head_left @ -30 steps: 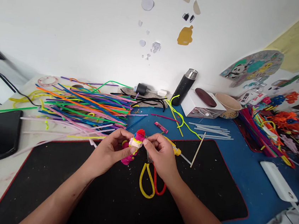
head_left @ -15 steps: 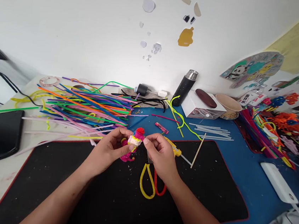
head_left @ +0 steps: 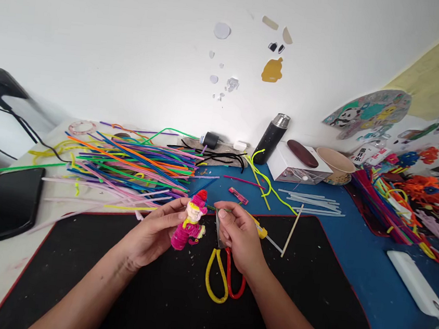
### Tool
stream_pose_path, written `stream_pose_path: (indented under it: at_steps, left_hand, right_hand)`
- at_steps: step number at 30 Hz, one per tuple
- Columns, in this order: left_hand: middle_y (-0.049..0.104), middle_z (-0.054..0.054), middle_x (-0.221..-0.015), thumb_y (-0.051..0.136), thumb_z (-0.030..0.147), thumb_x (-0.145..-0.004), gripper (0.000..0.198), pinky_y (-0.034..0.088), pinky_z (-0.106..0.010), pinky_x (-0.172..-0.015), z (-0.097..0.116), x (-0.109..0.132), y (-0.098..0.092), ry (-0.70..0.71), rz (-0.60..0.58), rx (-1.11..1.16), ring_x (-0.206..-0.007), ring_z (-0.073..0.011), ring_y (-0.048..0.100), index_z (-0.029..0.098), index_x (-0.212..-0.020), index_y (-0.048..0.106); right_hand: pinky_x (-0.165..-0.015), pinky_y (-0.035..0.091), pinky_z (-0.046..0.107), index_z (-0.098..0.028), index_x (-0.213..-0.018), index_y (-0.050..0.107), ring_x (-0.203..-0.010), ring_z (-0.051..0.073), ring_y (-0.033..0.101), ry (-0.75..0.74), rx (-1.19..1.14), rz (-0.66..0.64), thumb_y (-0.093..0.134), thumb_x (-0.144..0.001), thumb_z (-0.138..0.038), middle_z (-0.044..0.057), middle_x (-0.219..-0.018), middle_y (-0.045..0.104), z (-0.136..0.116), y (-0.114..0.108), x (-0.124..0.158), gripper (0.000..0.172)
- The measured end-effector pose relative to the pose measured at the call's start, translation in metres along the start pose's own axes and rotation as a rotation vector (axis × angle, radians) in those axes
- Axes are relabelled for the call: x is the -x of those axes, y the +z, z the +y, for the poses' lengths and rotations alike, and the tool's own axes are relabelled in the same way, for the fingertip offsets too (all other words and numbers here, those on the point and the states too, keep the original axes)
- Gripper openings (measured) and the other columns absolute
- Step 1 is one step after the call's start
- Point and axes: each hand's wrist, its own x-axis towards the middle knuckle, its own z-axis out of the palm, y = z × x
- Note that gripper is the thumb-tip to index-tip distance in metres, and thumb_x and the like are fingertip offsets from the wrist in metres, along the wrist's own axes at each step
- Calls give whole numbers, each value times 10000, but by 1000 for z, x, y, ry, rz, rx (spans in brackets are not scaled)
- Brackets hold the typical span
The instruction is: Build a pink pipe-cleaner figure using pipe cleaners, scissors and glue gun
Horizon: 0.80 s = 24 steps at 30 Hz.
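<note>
My left hand [head_left: 154,231] grips a small pipe-cleaner figure [head_left: 190,221] with a pink body, pale face and red cap, held upright over the black mat [head_left: 74,280]. My right hand [head_left: 238,234] is just right of the figure, its fingers curled and pinched; a thin green strand seems to run from its fingertips toward the figure. Scissors [head_left: 224,277] with one yellow and one red handle lie on the mat under my right hand.
A big heap of coloured pipe cleaners [head_left: 125,165] lies at the left rear, and a phone [head_left: 9,204] at far left. A black flask [head_left: 270,137], white box [head_left: 299,167], bowl [head_left: 337,164], wooden stick [head_left: 292,230] and more craft pieces [head_left: 400,199] fill the right. A white device [head_left: 413,282] lies on the blue mat.
The figure has been turned upright so its pink body shows in front. My right hand has drawn slightly away from it. The camera has tilted, shifting the scene lower.
</note>
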Motion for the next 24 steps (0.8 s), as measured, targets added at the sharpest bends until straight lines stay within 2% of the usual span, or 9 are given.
stream_pose_path:
  at_steps: [3, 7, 13, 18, 21, 24]
  left_hand:
    - [783, -74, -1015, 932, 288, -776, 390, 605, -276, -772, -2, 0, 0, -55, -61, 19, -828, -186, 728, 200, -1129, 790]
    - [777, -87, -980, 879, 311, -827, 411, 618, -294, -726, -6, 1, 0, -125, -126, 55, -827, -209, 732, 206, -1210, 769]
    - [758, -85, -892, 889, 379, -830, 312, 656, -314, -702, -10, 1, 1, -185, -182, 108, -788, -205, 718, 189, -1061, 802]
    - [759, -93, -855, 866, 413, -861, 311, 665, -316, -698, -12, 1, 5, -209, -238, 93, -769, -197, 706, 155, -1031, 830]
    - [799, -124, -930, 823, 393, -907, 276, 664, -358, -789, -13, 0, 7, -229, -245, 75, -825, -226, 748, 147, -1033, 825]
    - [826, -142, -979, 778, 373, -942, 256, 636, -432, -919, -13, -2, 5, -221, -255, 78, -899, -271, 790, 151, -1064, 813]
  right_hand:
    - [-462, 197, 236, -196, -1176, 726, -450, 70, 259, 22, -44, -69, 806, -911, -540, -119, -548, 397, -3, 0, -2, 441]
    - [-460, 178, 236, -195, -1220, 719, -447, 64, 243, 63, -72, -174, 832, -885, -573, -120, -554, 409, -6, -2, -5, 517]
    - [-452, 177, 226, -197, -1221, 738, -475, 64, 255, 107, -121, -327, 900, -828, -575, -109, -578, 428, -4, -6, -8, 569]
    - [-451, 165, 220, -194, -1152, 775, -486, 64, 262, 128, -119, -326, 914, -808, -569, -101, -584, 424, -8, -3, -9, 528]
    - [-447, 174, 212, -186, -1112, 779, -472, 66, 305, 136, -86, -318, 908, -798, -593, -97, -557, 440, -10, -1, -10, 530]
    - [-430, 163, 203, -187, -1088, 760, -448, 60, 326, 147, -57, -280, 904, -784, -621, -73, -561, 531, -9, -1, -13, 549]
